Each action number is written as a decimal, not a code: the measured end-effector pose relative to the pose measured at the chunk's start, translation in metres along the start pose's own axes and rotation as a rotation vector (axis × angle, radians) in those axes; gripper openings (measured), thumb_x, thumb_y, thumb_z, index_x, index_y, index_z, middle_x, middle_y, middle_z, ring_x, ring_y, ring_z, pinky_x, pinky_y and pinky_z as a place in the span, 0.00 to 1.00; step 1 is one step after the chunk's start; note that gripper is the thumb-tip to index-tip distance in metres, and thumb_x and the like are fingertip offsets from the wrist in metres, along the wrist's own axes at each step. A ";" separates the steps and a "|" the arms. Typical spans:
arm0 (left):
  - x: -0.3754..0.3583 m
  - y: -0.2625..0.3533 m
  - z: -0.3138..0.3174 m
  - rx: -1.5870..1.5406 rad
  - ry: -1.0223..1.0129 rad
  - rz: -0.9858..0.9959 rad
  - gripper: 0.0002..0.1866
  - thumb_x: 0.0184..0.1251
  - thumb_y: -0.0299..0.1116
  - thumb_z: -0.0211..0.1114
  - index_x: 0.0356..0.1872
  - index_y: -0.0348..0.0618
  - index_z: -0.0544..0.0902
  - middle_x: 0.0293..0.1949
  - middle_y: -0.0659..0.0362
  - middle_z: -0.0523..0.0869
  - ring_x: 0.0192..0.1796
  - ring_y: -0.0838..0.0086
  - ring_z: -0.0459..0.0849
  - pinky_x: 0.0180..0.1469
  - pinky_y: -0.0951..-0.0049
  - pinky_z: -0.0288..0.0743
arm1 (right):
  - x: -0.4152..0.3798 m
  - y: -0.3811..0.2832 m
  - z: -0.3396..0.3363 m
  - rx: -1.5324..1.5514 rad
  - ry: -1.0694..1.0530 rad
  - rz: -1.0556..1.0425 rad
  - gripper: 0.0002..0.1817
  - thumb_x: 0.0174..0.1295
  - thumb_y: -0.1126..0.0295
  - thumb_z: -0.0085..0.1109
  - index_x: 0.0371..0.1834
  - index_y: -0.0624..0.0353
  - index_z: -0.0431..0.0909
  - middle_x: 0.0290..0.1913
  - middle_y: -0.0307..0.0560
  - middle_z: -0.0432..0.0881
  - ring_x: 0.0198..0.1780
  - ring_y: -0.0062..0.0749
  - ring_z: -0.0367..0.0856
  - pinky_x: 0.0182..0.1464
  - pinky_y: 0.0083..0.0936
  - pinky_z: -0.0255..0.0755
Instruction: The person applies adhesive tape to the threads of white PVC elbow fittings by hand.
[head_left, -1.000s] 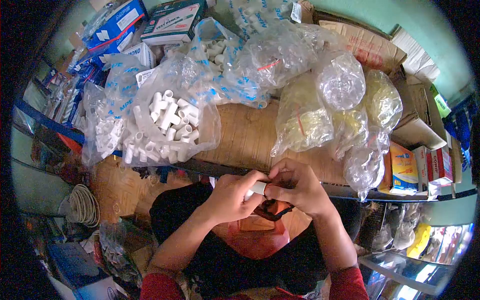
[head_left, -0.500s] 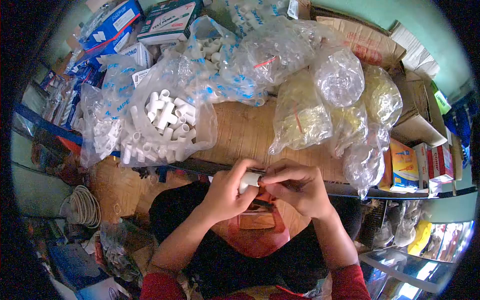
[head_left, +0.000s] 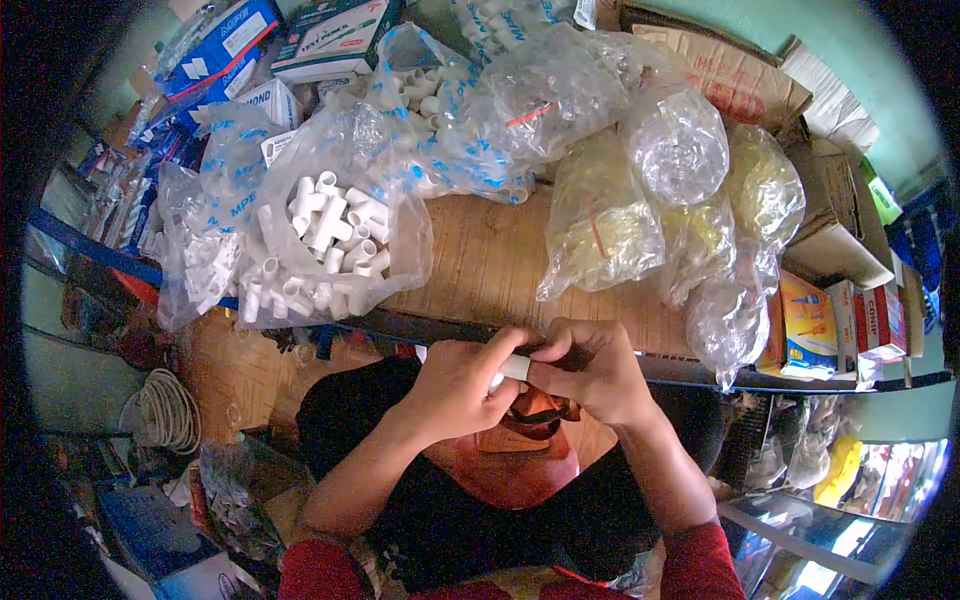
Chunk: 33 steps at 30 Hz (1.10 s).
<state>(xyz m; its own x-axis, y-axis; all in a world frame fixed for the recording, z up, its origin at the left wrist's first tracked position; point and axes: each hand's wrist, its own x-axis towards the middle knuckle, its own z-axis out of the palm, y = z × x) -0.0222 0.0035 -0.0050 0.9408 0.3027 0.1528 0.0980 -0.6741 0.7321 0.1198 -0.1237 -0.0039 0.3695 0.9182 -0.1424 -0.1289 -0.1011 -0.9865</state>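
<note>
My left hand (head_left: 450,388) is closed round a white plastic pipe fitting (head_left: 515,368), its fingers hiding much of the piece. My right hand (head_left: 598,372) has its thumb and fingertips pinched at the fitting's open end. Both hands are above my lap, just in front of the table edge. Beyond them to the left, an open clear plastic bag (head_left: 408,262) holds many white pipe fittings (head_left: 330,225), tees and cross shapes among them.
Knotted clear bags (head_left: 605,220) lie on the right of the wooden table (head_left: 470,255). Small boxes (head_left: 808,325) stand at its right end, blue boxes (head_left: 225,50) at the back left. Below, a red stool (head_left: 515,470) shows between my legs; coiled cable (head_left: 170,412) is at left.
The fitting has turned in my hands, and its open end now points more to the right. My right fingers have shifted on that end.
</note>
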 end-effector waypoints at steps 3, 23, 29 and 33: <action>0.001 0.000 0.000 -0.045 0.036 -0.021 0.22 0.51 0.24 0.59 0.51 0.41 0.73 0.22 0.49 0.80 0.25 0.60 0.83 0.26 0.66 0.74 | 0.003 0.005 0.003 0.071 0.032 0.021 0.06 0.55 0.76 0.65 0.33 0.67 0.80 0.25 0.41 0.82 0.27 0.15 0.76 0.31 0.16 0.72; 0.003 0.002 -0.003 -0.487 0.214 0.035 0.17 0.65 0.26 0.61 0.54 0.33 0.76 0.51 0.53 0.81 0.46 0.74 0.81 0.48 0.76 0.74 | 0.001 -0.013 -0.007 0.525 -0.098 0.234 0.10 0.62 0.66 0.56 0.32 0.64 0.76 0.21 0.38 0.74 0.21 0.18 0.69 0.24 0.15 0.61; 0.005 0.012 -0.004 -0.358 0.307 0.094 0.15 0.63 0.33 0.63 0.47 0.34 0.79 0.40 0.53 0.85 0.38 0.72 0.84 0.42 0.75 0.75 | -0.001 -0.012 -0.009 0.365 -0.092 0.242 0.09 0.60 0.68 0.58 0.28 0.62 0.76 0.20 0.36 0.74 0.20 0.15 0.66 0.23 0.15 0.59; 0.000 0.015 -0.003 -0.221 0.354 0.095 0.13 0.61 0.33 0.66 0.43 0.36 0.80 0.38 0.53 0.85 0.36 0.68 0.84 0.39 0.73 0.75 | -0.002 -0.021 -0.009 -0.005 -0.070 0.152 0.09 0.58 0.71 0.61 0.23 0.62 0.76 0.22 0.36 0.77 0.24 0.12 0.70 0.25 0.14 0.63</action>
<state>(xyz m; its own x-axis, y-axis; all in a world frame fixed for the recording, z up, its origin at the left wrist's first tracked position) -0.0218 -0.0043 0.0077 0.7691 0.4845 0.4168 -0.0924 -0.5610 0.8227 0.1300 -0.1266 0.0166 0.2812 0.9167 -0.2840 -0.1734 -0.2425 -0.9545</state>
